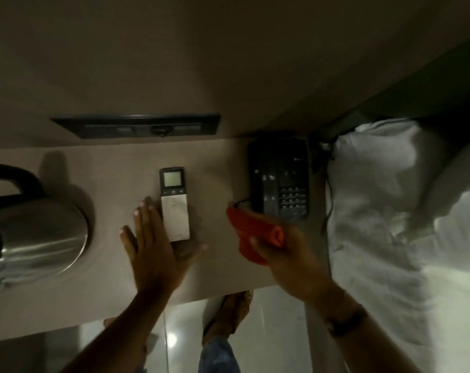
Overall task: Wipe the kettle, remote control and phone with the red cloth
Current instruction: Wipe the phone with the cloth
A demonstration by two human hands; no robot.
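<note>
A steel kettle (40, 235) with a black handle stands at the left of the bedside table (99, 168). The white remote control (174, 203), with a small screen at its far end, lies flat in the middle. My left hand (153, 249) is spread open just left of and below the remote, fingers touching its near edge. My right hand (285, 254) grips the bunched red cloth (252, 232), held just in front of the black desk phone (279, 179) at the table's right. The cloth's tip is close to the phone's near left corner.
A black switch panel (137, 127) is set in the wall behind the table. A white pillow and bedding (390, 197) lie immediately right of the table. Below the table's front edge are a shiny tiled floor (271, 332) and my feet (228, 313).
</note>
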